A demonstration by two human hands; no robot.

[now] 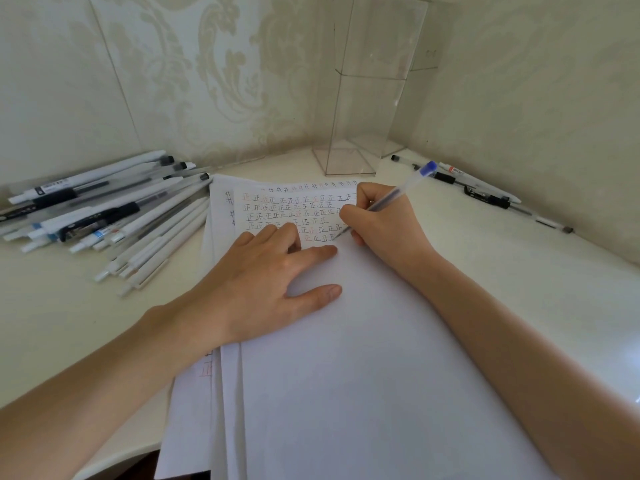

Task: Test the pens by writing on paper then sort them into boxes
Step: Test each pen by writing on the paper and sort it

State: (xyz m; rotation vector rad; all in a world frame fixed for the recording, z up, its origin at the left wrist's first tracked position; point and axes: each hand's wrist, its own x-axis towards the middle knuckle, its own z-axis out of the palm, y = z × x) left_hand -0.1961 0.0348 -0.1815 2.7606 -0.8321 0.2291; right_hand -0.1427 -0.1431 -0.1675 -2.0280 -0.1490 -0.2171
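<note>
Clear blue-capped pen (401, 187) — tip on paper (346, 358), in right hand (384, 223) grip; left hand (263, 275) flat

Both arms were bare to the frame's edge: the left forearm (104, 368) at lower left, the right forearm (519, 334) at lower right. The left hand (256, 271), mid-frame, had short, rounded nails; the right hand (384, 220) was bare too.

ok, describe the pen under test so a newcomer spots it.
Find the white paper at centre, marked in rows at its far end. The right hand there holds the pen: clear barrel, blue cap on top, the only pen off the desk.
</note>
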